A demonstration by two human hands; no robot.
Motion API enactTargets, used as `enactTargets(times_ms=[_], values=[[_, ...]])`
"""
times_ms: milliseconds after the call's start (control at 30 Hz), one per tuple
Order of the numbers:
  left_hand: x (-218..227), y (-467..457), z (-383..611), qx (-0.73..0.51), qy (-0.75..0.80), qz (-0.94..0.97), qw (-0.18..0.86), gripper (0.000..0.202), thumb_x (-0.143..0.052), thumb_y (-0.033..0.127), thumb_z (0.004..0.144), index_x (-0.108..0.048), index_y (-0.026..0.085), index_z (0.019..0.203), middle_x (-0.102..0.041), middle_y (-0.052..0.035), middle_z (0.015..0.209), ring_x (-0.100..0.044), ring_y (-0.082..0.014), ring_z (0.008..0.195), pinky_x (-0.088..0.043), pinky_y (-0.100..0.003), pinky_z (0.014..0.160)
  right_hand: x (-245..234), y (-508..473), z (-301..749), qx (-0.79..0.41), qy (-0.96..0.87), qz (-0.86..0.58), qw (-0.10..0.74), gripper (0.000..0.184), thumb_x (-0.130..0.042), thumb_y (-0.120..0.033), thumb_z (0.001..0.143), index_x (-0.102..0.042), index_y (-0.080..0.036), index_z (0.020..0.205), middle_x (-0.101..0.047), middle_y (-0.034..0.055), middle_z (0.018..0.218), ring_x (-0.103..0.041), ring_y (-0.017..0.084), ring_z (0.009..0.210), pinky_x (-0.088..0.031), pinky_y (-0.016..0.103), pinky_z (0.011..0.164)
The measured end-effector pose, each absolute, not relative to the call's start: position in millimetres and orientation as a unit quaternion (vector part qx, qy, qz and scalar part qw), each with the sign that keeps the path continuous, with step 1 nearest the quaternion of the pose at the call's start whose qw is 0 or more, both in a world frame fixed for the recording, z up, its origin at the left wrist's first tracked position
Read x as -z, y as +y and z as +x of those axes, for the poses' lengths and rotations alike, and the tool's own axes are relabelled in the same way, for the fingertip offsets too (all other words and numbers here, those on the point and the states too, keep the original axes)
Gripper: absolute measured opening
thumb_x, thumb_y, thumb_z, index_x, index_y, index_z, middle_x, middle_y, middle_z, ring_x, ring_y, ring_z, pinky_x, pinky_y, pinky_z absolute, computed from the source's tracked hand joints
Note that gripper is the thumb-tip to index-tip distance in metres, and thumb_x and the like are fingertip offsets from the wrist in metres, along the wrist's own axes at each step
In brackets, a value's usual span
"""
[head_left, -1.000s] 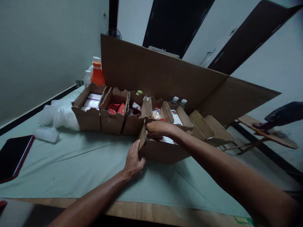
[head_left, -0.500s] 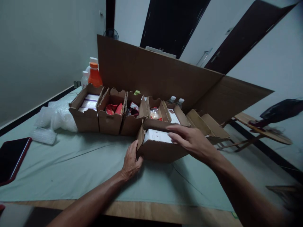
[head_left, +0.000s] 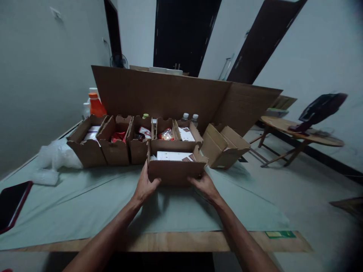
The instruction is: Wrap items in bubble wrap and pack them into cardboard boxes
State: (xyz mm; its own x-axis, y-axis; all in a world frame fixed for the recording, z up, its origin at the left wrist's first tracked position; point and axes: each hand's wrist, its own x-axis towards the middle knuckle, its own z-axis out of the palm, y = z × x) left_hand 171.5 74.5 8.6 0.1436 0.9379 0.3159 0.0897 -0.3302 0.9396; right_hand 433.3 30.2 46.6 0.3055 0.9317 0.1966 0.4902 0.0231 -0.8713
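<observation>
Between my two hands is a small open-topped cardboard box (head_left: 172, 173), its long side facing me. Inside it lie white boxes (head_left: 170, 155) with a brown mark at the right end. My left hand (head_left: 145, 184) grips the box's left end, thumb on the front face. My right hand (head_left: 205, 185) grips the right end, its thumb also on the front; its fingers are partly hidden behind the box. Directly behind stands a row of similar cardboard bins (head_left: 115, 151), holding white boxes, red packets (head_left: 118, 136) and other small packaged goods.
Bubble wrap (head_left: 61, 155) and a dark tablet with a red edge (head_left: 14, 204) lie on the left of the green cloth (head_left: 93, 211). A tall cardboard panel (head_left: 164, 90) stands behind the bins. Other cardboard bins (head_left: 224, 147) sit at right. An orange bottle (head_left: 96, 105) is back left.
My right hand has moved from the white boxes on top down to the box's right end. The box now faces me more squarely. The view has turned and levelled.
</observation>
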Motion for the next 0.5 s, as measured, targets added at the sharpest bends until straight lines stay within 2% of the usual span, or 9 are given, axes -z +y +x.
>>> enactTargets(times_ms=[67,167,267,333,433,500], values=[[-16.5,71.1,180.3,-0.519,0.398,0.618,0.436,0.085,-0.065,0.021,0.073,-0.032,0.017,0.152,-0.054,-0.0134,0.143,-0.050,-0.0316,0.135,-0.038,-0.048,0.115,-45.3,28.2,431.2,-0.241,-0.539,-0.652,0.476,0.059,-0.074,-0.054,0.063,-0.066,-0.018,0.109,-0.077,0.0122,0.104,-0.071,0.031,0.092,-0.057,0.042,0.080],[-19.0,44.4,193.8,-0.519,0.396,0.609,0.451,0.088,-0.067,0.023,0.074,-0.030,0.018,0.154,-0.052,-0.0141,0.147,-0.047,-0.0325,0.138,-0.036,-0.049,0.117,-44.3,-5.3,444.9,-0.208,-0.531,-0.668,0.478,0.051,-0.070,-0.055,0.066,-0.068,-0.018,0.100,-0.077,0.0118,0.099,-0.071,0.031,0.089,-0.056,0.043,0.080],[-15.5,-6.4,196.1,-0.495,0.393,0.627,0.455,0.090,-0.069,0.026,0.075,-0.029,0.021,0.155,-0.041,-0.0134,0.157,-0.035,-0.0335,0.147,-0.027,-0.051,0.122,-44.6,-57.7,456.9,-0.147,-0.495,-0.720,0.464,0.045,-0.070,-0.056,0.068,-0.071,-0.019,0.092,-0.078,0.0115,0.093,-0.071,0.034,0.090,-0.056,0.044,0.080],[-14.5,-39.9,183.9,-0.478,0.403,0.629,0.462,0.088,-0.069,0.029,0.079,-0.028,0.021,0.156,-0.035,-0.0124,0.161,-0.029,-0.0337,0.150,-0.025,-0.052,0.124,-46.4,-84.5,449.0,-0.137,-0.481,-0.739,0.452,0.047,-0.071,-0.056,0.070,-0.072,-0.018,0.098,-0.078,0.0122,0.097,-0.072,0.035,0.094,-0.057,0.043,0.079],[-20.8,-63.1,150.4,-0.472,0.480,0.580,0.458,0.080,-0.067,0.039,0.084,-0.031,0.022,0.154,-0.044,-0.0138,0.155,-0.037,-0.0339,0.146,-0.033,-0.051,0.120,-51.2,-90.0,414.4,-0.169,-0.528,-0.705,0.443,0.047,-0.071,-0.053,0.074,-0.072,-0.018,0.105,-0.078,0.0120,0.103,-0.071,0.034,0.099,-0.058,0.041,0.081],[-30.2,-56.8,131.4,-0.491,0.514,0.552,0.436,0.076,-0.066,0.045,0.084,-0.038,0.020,0.150,-0.053,-0.0147,0.147,-0.046,-0.0347,0.140,-0.039,-0.051,0.116,-56.0,-73.1,391.1,-0.189,-0.564,-0.664,0.454,0.041,-0.070,-0.051,0.077,-0.072,-0.019,0.103,-0.077,0.0112,0.103,-0.071,0.032,0.097,-0.057,0.040,0.080]])
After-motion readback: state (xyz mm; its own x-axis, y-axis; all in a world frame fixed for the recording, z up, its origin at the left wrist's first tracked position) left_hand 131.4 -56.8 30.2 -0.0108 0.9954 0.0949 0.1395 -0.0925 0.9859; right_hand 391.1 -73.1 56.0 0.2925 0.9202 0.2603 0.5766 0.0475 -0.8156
